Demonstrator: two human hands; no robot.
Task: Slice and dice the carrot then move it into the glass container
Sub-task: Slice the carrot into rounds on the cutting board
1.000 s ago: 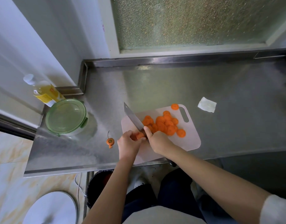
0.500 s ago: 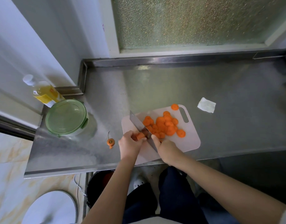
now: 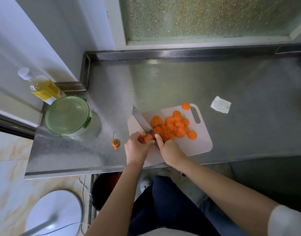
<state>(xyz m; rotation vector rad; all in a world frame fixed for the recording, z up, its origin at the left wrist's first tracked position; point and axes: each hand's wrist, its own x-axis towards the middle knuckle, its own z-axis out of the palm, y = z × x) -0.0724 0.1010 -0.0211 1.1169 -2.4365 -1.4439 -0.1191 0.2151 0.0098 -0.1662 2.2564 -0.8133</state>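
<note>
Left hand fingers round carrot stub, right hand round knife — handle hidden beneath.

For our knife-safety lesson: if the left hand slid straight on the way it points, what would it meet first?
Probably the knife, its blade right beyond the carrot stub the left hand holds; depth is unclear.

Knife handle — inside right grip

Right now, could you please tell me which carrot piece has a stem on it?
The small end piece lying on the steel counter, left of the cutting board; the round slices on the board have none.
</note>
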